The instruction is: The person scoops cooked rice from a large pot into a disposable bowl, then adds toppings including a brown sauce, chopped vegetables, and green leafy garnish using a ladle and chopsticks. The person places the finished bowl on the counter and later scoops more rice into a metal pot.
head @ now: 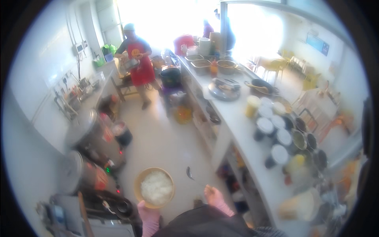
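Observation:
My left hand [148, 214], in a pink sleeve, grips the near rim of a tan round bowl [137, 189]. White food that looks like cooked rice [157, 188] fills the bowl; the blur hides its exact kind. To the right, my right hand [213, 195] is closed on the thin handle of a metal ladle or large spoon [189, 173], whose head points up and away, apart from the bowl. Both hands are over the floor of the aisle, low in the picture.
Along the right runs a long white counter [228, 118] with lidded containers [265, 125], metal pans [202, 65] and a wok [260, 86]. Large metal cookers [88, 174] line the left, near a dark bucket [123, 134]. A co-worker in a red apron [142, 71] stands ahead, holding a metal pan.

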Tool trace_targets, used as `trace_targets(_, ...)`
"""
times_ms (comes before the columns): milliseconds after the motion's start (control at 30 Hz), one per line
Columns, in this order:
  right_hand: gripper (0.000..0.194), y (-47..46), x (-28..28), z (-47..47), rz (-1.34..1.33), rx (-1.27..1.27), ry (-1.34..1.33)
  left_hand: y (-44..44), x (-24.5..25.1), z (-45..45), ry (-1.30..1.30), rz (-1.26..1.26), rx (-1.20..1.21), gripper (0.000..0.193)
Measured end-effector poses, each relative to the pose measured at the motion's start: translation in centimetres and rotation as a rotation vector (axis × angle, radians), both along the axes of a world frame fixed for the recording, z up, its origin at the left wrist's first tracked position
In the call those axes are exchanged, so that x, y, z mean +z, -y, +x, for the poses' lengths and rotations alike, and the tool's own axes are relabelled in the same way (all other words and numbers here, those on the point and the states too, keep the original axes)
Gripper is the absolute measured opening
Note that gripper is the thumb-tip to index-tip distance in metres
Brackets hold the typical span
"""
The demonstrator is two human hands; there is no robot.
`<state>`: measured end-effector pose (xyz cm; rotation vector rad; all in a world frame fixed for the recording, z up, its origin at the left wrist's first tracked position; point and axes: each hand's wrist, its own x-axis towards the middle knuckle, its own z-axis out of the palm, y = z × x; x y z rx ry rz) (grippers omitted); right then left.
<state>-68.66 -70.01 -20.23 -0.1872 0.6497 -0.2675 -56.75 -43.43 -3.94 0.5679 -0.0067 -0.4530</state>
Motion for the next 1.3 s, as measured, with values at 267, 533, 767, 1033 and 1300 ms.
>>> trace_targets(267,0.039,15.8,13.4,32.4,-0.726,0.240,-0.155,5.3,-0.8,24.6,0.013,-0.127,0.201,0.075)
trace_targets(533,0.037,29.8,21.6,53.3,-1.200,-0.513,-0.227,18.7,-1.3,54.9,0.123,0.064,-0.075,0.071)
trace_targets(767,0.028,43.7,21.5,66.7,-1.750,-0.827,-0.701,41.0,1.5,78.4,0.088,0.022,-0.472,0.066)
trace_targets(1033,0.023,61.3,18.1,80.5,-2.025,-0.635,-1.100,59.2,1.6,90.0,-0.014,-0.021,-0.545,0.069)
trace_targets(1300,0.027,59.6,18.9,85.7,-1.383,-0.397,-1.132,66.8,0.7,103.5,-0.022,0.086,-0.817,0.071)
